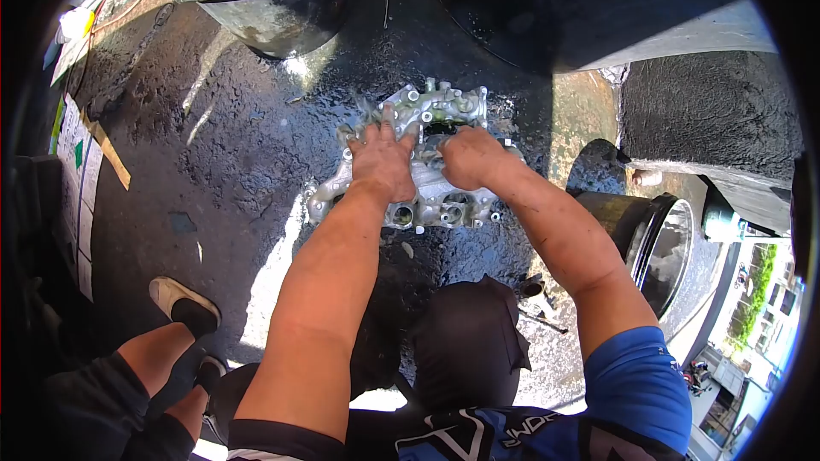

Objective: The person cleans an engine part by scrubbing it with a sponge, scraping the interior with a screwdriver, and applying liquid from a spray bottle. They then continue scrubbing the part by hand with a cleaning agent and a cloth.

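A silvery cast-metal part [436,183] with round ports and bolt holes lies on the dark, wet ground in front of me. My left hand [383,160] rests flat on its left side, fingers spread and pointing away from me. On the upper right of the part, my right hand [471,156] is closed, with its fingers curled down against the metal near a dark opening. Whatever that hand may be holding is hidden under the fingers.
A large dark bucket [269,21] stands at the upper left. Another black-rimmed container [653,243] lies at the right. A person's legs [158,357] show at the lower left, near flat sheets [79,179] and a wooden strip [111,156].
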The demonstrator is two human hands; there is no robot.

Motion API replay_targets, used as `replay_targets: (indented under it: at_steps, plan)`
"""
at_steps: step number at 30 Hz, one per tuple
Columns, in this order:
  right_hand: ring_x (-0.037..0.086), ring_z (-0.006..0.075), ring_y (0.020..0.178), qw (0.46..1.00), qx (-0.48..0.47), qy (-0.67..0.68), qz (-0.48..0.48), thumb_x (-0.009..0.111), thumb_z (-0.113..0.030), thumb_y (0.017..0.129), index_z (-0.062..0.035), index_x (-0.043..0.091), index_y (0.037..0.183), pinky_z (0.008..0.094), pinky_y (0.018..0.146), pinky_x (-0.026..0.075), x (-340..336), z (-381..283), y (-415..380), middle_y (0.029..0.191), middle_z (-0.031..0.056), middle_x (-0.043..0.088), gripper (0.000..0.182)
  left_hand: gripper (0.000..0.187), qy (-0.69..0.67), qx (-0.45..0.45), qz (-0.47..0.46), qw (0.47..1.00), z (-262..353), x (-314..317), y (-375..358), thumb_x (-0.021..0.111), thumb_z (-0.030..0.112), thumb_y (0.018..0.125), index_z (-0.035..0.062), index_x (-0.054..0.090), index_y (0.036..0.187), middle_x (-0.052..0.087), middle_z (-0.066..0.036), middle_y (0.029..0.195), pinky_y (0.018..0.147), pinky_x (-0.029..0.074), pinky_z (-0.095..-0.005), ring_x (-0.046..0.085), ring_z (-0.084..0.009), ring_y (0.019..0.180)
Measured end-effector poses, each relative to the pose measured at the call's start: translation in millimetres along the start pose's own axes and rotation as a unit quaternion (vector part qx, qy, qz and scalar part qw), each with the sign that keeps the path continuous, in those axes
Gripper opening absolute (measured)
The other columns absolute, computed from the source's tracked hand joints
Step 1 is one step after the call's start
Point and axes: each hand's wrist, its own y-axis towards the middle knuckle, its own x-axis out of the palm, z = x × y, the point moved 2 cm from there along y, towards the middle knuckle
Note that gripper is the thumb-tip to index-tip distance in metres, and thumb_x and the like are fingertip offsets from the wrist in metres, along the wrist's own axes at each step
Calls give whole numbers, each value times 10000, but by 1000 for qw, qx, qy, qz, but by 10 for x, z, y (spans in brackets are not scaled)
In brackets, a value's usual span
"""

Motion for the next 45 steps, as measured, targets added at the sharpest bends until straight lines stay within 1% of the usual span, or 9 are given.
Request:
replay_targets:
  at_steps: [2, 10, 14, 18, 22, 33, 39, 42, 45]
  plan:
    - [717, 352, 1074, 992, 26, -63, -110, 591, -114, 839, -27, 780, 1048, 438, 920, 568, -300, -132, 11, 1073, 216, 752, 295, 990, 1, -4, -1, 1000, -6, 1, 13, 755, 215, 739, 226, 315, 1626, 93, -193, 1722, 1190, 300, -622, 314, -376, 1493]
    - [734, 305, 1085, 975, -1, -198, -100, 568, -131, 926, -88, 792, 1110, 472, 848, 596, -219, -94, 245, 1162, 106, 763, 294, 1081, -10, -5, 2, 1000, -41, 37, 59, 811, 258, 687, 268, 293, 1635, 98, -196, 1717, 1201, 288, -619, 307, -383, 1500]
    - [739, 305, 1036, 936, -195, -288, 59, 570, -155, 913, -44, 783, 1102, 455, 863, 587, -234, 161, 106, 1111, 122, 769, 306, 1024, -14, 5, 2, 1000, -21, 87, 30, 784, 234, 712, 235, 322, 1625, 99, -184, 1723, 1195, 283, -629, 300, -370, 1502]
    - [741, 343, 1011, 956, -131, -236, -115, 530, -125, 920, -30, 781, 1082, 466, 857, 592, -254, 155, 94, 1053, 168, 768, 314, 1021, -24, 2, 5, 1000, -68, 49, 32, 789, 234, 718, 230, 321, 1625, 109, -181, 1722, 1187, 299, -617, 289, -369, 1511]
    - [743, 324, 1035, 972, -75, -200, -94, 580, -138, 902, -16, 788, 1052, 452, 872, 596, 67, 29, 481, 1083, 179, 765, 284, 1066, -9, 5, -6, 1000, -56, 37, 62, 804, 274, 711, 254, 284, 1641, 84, -184, 1724, 1195, 292, -618, 284, -378, 1518]
    - [731, 368, 1032, 942, 8, -172, -287, 668, 21, 756, -5, 794, 1026, 482, 830, 583, -95, -32, 615, 1079, 219, 754, 299, 1052, -28, 10, -3, 1000, -80, 94, 65, 788, 263, 715, 263, 288, 1640, 80, -187, 1724, 1224, 215, -645, 248, -381, 1541]
    - [734, 374, 1015, 977, -23, -97, -189, 650, 11, 745, 9, 781, 1008, 460, 816, 581, -94, 220, 570, 1056, 233, 748, 294, 1065, -23, 6, -4, 1000, -75, 63, 51, 809, 272, 696, 267, 304, 1634, 105, -187, 1718, 1228, 210, -639, 262, -376, 1535]
    - [730, 378, 1034, 981, 41, -67, -175, 640, 3, 742, -3, 782, 995, 455, 824, 581, 12, 249, 478, 1055, 235, 746, 290, 1001, -21, 7, 1, 1000, -56, 14, -1, 763, 225, 750, 240, 297, 1636, 107, -164, 1725, 1180, 325, -593, 307, -343, 1505]
    - [712, 416, 1029, 999, 9, 9, -46, 596, -5, 794, -51, 746, 1156, 482, 846, 581, -16, 376, 112, 1044, 233, 745, 395, 1001, -10, -1, -1, 1000, -38, 3, -17, 758, 219, 754, 240, 289, 1638, 101, -172, 1724, 1181, 326, -591, 306, -346, 1507]
